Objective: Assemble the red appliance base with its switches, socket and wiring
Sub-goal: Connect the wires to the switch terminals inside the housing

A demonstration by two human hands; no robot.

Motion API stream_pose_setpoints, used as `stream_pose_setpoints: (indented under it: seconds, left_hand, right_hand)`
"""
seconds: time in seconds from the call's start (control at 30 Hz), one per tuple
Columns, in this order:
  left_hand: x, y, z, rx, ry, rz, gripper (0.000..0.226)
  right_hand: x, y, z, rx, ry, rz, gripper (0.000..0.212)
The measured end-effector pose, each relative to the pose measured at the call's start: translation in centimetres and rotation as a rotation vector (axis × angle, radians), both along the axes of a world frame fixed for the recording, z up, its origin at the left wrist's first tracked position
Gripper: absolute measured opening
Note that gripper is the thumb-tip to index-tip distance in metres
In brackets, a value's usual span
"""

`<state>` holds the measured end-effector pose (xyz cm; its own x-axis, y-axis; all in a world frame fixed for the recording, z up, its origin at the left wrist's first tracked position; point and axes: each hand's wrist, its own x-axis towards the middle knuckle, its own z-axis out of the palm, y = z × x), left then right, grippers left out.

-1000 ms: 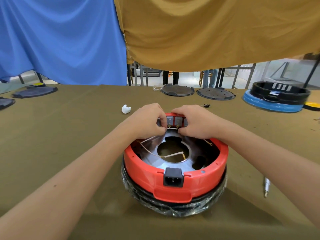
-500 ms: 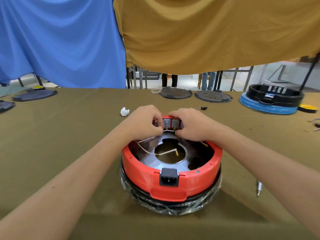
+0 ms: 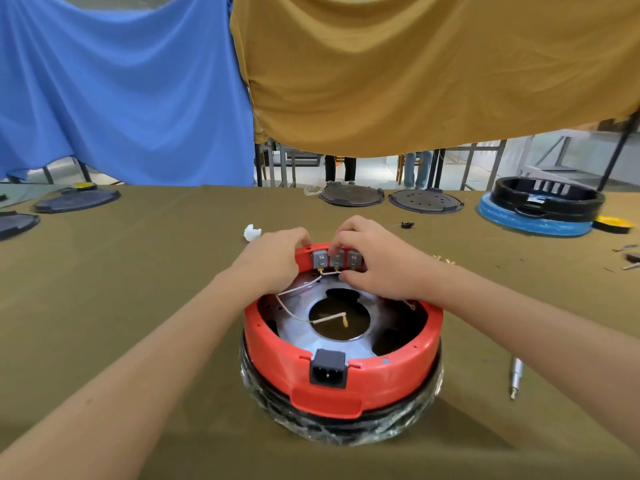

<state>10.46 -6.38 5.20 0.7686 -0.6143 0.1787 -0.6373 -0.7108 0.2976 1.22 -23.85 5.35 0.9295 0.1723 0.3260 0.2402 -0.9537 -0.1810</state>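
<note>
Far left on the olive table cloth (image 3: 138, 271): two dark flat lids (image 3: 77, 204), a yellow cap (image 3: 84, 185) just behind one. Above, a blue curtain (image 3: 121, 91) hung beside a mustard curtain (image 3: 415, 71).

Nearer the middle, a small white scrap (image 3: 252, 233), just left of the left hand (image 3: 273, 259). Fingers of that hand curled over the far rim of the red base (image 3: 346, 379), gripping it beside the leftmost switch; thumb side hidden, so unclear whether anything else was pinched.

In the centre, close to the wearer: the red base, upright on a black ring wrapped in clear film (image 3: 339, 427). Set into its near wall, a black two-pin socket (image 3: 328, 370). Inside, a silvery metal plate (image 3: 301, 327) with a round hole. Across the plate, a pale wire (image 3: 304, 317) ending in a brass tip over the hole, another strand running up to brass tabs under the switches. Along the far inner wall, three grey switches (image 3: 337, 260) side by side.

Right hand (image 3: 377, 261) bent over the same far rim, fingertips (image 3: 333, 250) pressed on the middle switch, thumb down by the wire under the switches; fingers curled, grasping at the switch block.

Behind, two round dark lids (image 3: 351, 195) at the table's far edge, a tiny black part (image 3: 408, 224) near them. Beyond the table, legs of standing people (image 3: 340, 168).

Right of the base, a metal screwdriver bit (image 3: 516, 377) flat on the cloth, well apart. Far right: a black base on blue film (image 3: 540, 211), a yellow cap (image 3: 612, 224), a few small loose parts (image 3: 628, 252).
</note>
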Motion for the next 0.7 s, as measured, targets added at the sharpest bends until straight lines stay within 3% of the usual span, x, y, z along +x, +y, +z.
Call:
stream_pose_setpoints:
  seconds: [0.17,0.27,0.4,0.5,0.7]
  left_hand:
    - [1.0,0.2,0.9,-0.009,0.06,-0.134,0.038]
    - [0.7,-0.1,0.7,-0.019,0.03,-0.173,0.039]
    - [0.2,0.1,0.6,-0.173,-0.049,-0.234,0.016]
    - [-0.1,-0.1,0.7,-0.047,-0.081,-0.246,0.006]
    - [-0.3,-0.4,0.1,0.045,-0.068,-0.268,0.009]
  right_hand:
    - [-0.1,0.4,0.7,-0.079,-0.026,-0.038,0.012]
    - [0.4,1.1,0.2,-0.12,-0.022,-0.05,0.013]
    - [1.0,1.3,-0.5,-0.105,-0.01,-0.063,0.014]
    - [1.3,1.1,-0.5,-0.065,0.024,-0.074,0.011]
    - [1.4,1.1,-0.5,-0.034,0.086,-0.092,0.011]
